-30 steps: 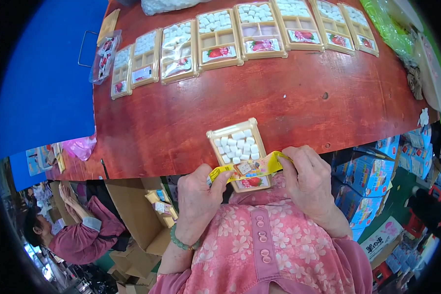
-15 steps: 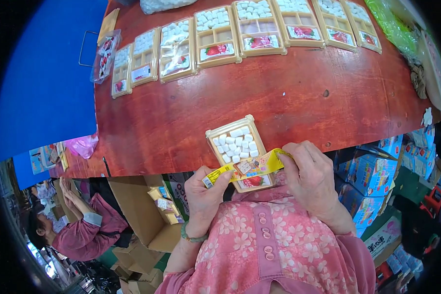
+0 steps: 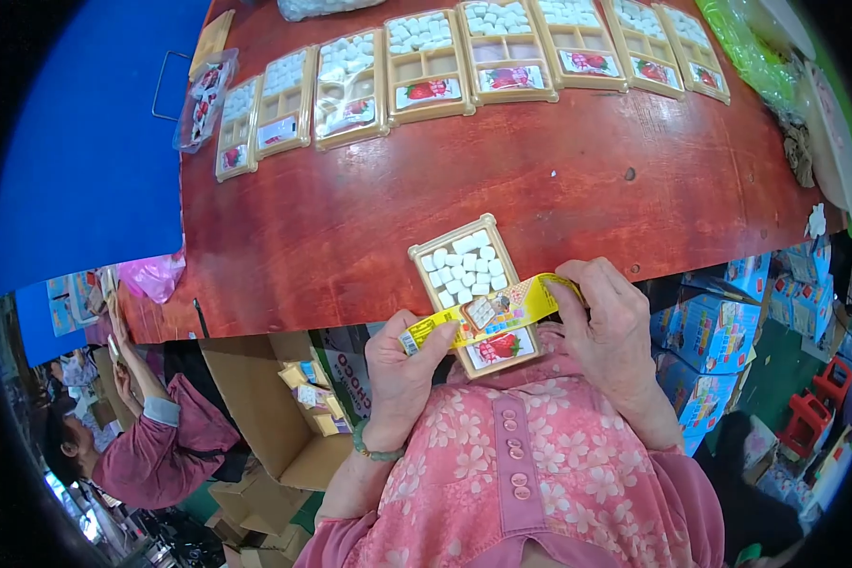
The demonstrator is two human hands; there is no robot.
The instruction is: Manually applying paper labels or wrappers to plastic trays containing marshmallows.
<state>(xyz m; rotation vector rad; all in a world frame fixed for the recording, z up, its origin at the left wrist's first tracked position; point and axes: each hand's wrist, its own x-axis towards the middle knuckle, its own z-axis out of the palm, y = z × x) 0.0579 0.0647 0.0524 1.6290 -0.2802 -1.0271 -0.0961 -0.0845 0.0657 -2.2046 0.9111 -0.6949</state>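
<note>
- Left hand [image 3: 402, 364]: thumb and fingers pinch left end of yellow strip [image 3: 516, 309].
- Right hand [image 3: 608, 320]: thumb and index grip its right end.
- Strip runs taut, slightly slanted, across the tray [image 3: 452, 236]; strip-to-tray contact: can't tell.
- Tray sits at the table's [image 3: 350, 218] near edge, around mid-length, near end jutting past it toward the person. White pieces [image 3: 465, 268] in its far section, red-printed packet [image 3: 499, 348] in the near one.
- Row of filled trays [image 3: 433, 113] along far edge.
- Clear box [image 3: 191, 146] by far left corner.
- Pink bag [image 3: 153, 276] at near left corner.
</note>
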